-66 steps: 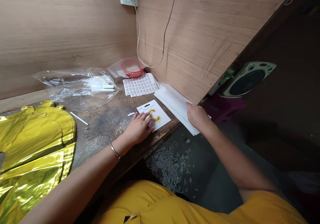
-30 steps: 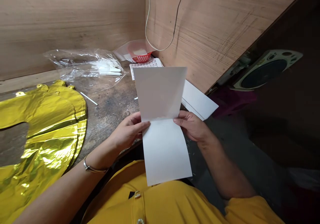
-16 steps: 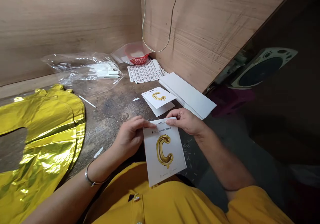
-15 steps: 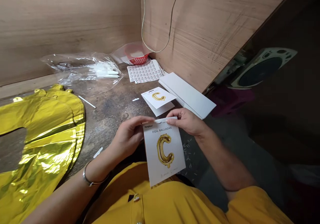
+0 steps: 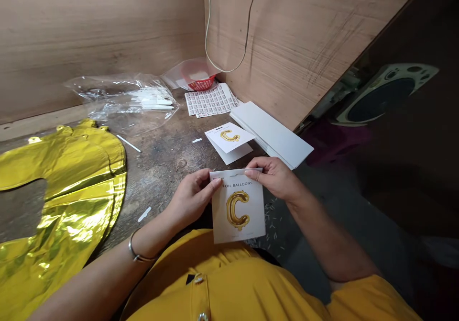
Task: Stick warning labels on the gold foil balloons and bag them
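A folded white card [image 5: 238,206] printed "FOIL BALLOONS" with a gold letter C is held in front of my chest, at the table's near edge. My left hand [image 5: 191,199] pinches its upper left corner. My right hand [image 5: 276,177] pinches its upper right edge along the fold. A second folded card of the same kind [image 5: 229,140] lies on the wooden table [image 5: 161,153] just beyond. A stack of blank white cards [image 5: 270,133] lies to its right along the wall.
Gold foil balloons [image 5: 53,192] are piled at the left. A clear plastic bag of white sticks [image 5: 125,100], a sheet of small labels [image 5: 211,100] and a red basket [image 5: 199,79] lie near the back corner. A loose white stick [image 5: 129,143] lies on the table. A cable [image 5: 215,67] hangs down the wall.
My right hand took a blank card from the stack. Both hands held it open, then folded it shut so the printed C side faces me. The first card stays on the table.
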`<state>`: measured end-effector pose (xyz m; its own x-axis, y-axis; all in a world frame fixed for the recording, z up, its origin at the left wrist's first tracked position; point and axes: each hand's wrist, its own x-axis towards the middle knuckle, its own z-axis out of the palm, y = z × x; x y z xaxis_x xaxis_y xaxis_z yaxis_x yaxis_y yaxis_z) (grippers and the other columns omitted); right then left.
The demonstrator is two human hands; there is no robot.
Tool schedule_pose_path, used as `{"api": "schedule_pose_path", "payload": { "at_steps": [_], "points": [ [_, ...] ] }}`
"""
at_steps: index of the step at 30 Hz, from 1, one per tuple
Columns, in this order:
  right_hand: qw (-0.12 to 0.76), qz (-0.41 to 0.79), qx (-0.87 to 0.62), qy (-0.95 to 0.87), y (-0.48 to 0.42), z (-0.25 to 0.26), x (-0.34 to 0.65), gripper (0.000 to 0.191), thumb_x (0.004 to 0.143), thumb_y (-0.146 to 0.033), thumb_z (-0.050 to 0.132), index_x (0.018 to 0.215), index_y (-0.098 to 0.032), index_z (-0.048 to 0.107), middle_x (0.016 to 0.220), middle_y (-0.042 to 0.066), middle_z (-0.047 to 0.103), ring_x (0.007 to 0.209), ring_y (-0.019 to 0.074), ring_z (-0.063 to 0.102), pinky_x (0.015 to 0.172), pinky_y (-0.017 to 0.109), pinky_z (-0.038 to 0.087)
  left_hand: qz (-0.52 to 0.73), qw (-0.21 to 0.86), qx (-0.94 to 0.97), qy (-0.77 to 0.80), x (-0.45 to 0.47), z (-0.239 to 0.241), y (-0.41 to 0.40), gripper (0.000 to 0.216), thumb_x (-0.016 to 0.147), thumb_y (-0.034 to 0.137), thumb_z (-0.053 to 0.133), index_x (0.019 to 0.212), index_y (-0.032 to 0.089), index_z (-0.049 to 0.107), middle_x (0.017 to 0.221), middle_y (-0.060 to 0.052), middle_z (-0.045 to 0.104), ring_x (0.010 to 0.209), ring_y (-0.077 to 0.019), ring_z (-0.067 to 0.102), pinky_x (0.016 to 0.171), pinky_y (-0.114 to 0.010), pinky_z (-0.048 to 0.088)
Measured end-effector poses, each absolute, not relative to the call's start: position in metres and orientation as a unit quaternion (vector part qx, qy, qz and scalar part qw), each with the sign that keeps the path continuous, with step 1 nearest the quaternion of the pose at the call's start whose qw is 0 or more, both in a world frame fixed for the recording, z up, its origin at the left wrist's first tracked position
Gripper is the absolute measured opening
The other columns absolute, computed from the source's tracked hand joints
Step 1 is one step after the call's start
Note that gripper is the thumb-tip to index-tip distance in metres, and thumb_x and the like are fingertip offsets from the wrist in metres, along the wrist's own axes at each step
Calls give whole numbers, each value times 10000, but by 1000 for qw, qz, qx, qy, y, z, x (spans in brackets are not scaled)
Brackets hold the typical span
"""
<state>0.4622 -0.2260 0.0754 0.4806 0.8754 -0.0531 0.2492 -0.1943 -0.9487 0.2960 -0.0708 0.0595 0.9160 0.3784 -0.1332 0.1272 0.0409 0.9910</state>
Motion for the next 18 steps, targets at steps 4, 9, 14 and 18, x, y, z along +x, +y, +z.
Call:
{"api": "schedule_pose_path", "payload": {
  "at_steps": [4, 9, 14, 18],
  "points": [
    [448, 294, -721, -440, -228, 85, 466, 207, 833, -350, 619, 937, -187, 695, 903, 42, 707, 806, 171, 635, 696, 282, 490, 103, 646, 733, 188, 294, 57, -77, 332, 842, 464, 576, 698, 173, 511, 634, 3, 536, 589, -119, 472, 499, -209, 373],
    [339, 279, -716, -543, -219, 110, 460, 148, 817, -231, 590, 901, -182, 702, 853, 29, 711, 771, 158, 634, 694, 261, 462, 102, 607, 770, 171, 296, 62, -79, 298, 864, 424, 534, 704, 174, 508, 638, 5, 520, 594, -121, 458, 504, -213, 351],
    [223, 159, -742, -612, -216, 115, 449, 131, 747, -70, 513, 799, -164, 588, 773, 7, 596, 696, 121, 512, 627, 247, 360, 130, 483, 860, 101, 293, 63, -81, 204, 885, 317, 501, 789, 155, 579, 615, 23, 501, 570, -100, 404, 528, -217, 314],
    [253, 367, -674, -589, -216, 114, 463, 49, 807, -185, 550, 813, -160, 592, 742, -10, 585, 665, 102, 499, 595, 220, 369, 133, 451, 877, 97, 292, 62, -81, 205, 892, 299, 490, 759, 161, 565, 590, 31, 468, 552, -96, 370, 515, -217, 286]
  ]
}}
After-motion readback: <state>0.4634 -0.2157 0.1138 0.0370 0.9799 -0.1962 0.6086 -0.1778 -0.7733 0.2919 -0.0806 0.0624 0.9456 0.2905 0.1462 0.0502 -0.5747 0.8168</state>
